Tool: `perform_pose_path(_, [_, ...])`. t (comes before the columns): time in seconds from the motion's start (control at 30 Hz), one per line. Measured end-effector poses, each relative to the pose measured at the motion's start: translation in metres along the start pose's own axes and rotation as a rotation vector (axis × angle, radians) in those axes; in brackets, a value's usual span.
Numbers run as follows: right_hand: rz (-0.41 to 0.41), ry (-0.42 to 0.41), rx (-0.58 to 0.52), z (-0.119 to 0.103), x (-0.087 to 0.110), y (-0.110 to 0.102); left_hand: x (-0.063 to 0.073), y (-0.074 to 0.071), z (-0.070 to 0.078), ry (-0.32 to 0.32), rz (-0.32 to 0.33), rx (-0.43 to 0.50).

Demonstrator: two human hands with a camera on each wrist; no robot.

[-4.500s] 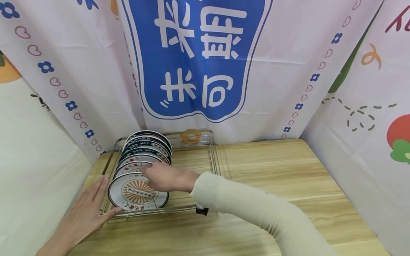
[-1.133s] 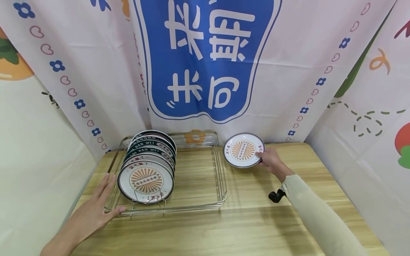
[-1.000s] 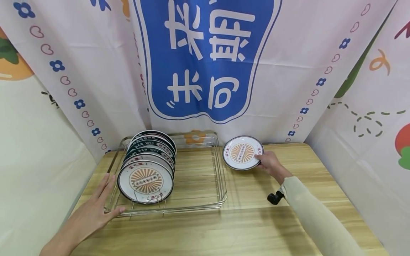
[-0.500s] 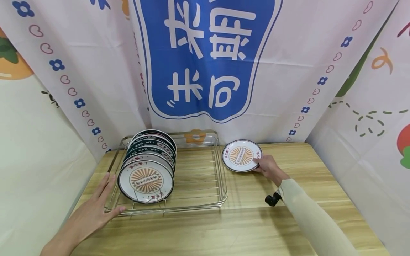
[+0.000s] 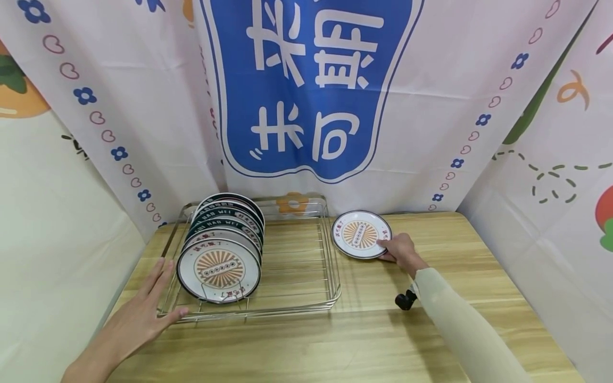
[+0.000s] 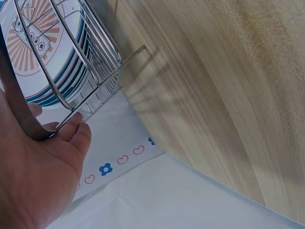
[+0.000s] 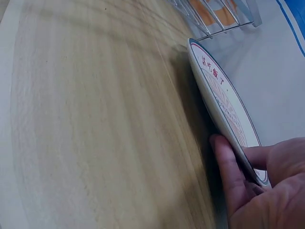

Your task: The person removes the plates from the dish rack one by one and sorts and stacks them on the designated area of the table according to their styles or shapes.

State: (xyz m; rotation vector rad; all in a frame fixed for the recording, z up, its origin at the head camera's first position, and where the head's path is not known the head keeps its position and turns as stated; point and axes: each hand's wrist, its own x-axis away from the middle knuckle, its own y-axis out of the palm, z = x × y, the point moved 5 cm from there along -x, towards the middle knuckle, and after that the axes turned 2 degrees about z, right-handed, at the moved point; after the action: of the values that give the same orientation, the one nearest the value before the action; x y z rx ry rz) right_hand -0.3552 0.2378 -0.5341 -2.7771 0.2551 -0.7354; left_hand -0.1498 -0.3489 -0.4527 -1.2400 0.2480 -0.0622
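Note:
My right hand (image 5: 401,250) pinches the right edge of a white plate (image 5: 356,234) with a dark rim and an orange sunburst. Its thumb lies on top and its fingers are underneath. In the right wrist view the plate (image 7: 224,102) sits low over the table, tilted; whether its far edge touches the wood I cannot tell. My left hand (image 5: 139,314) rests spread at the near left corner of a wire rack (image 5: 297,308). Several plates (image 5: 219,271) lean in a row in the rack's left half, white in front and green-rimmed behind.
The wooden table (image 5: 383,340) has cloth hangings behind it and on both sides. A printed cloth (image 5: 412,133) meets the back edge close behind the held plate. The rack's right side stands just left of that plate. A black camera piece (image 5: 405,300) hangs under the right wrist.
Earlier my right hand was at the front plates in the rack. It then carried one plate right, out of the rack, and over the last second lowered it slightly. My left hand stays put.

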Motion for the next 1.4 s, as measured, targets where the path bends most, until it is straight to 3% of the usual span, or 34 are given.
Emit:
perform_pose_path(0.27, [0.031,-0.023,0.133,0.002,-0.002,-0.003,0.000,-0.001,0.001,0.003,0.003,-0.002])
perform_pose_path(0.6, [0.032,-0.143,0.362,0.000,0.004,-0.009,-0.004,-0.002,0.001,0.013,0.020,-0.005])
perform_pose_path(0.83, [0.007,-0.174,0.418,-0.001,0.002,-0.010,-0.005,-0.002,0.001,0.013,0.007,0.001])
perform_pose_path(1.07, [0.010,-0.287,0.703,-0.012,0.010,-0.015,0.000,-0.001,0.002,-0.004,-0.013,0.009])
perform_pose_path(1.23, [0.076,-0.322,0.919,-0.028,0.019,-0.020,0.002,0.001,0.002,-0.006,-0.013,0.013])
perform_pose_path(1.4, [0.132,-0.384,0.984,-0.051,0.031,-0.019,0.003,0.001,0.001,-0.005,-0.004,0.011])
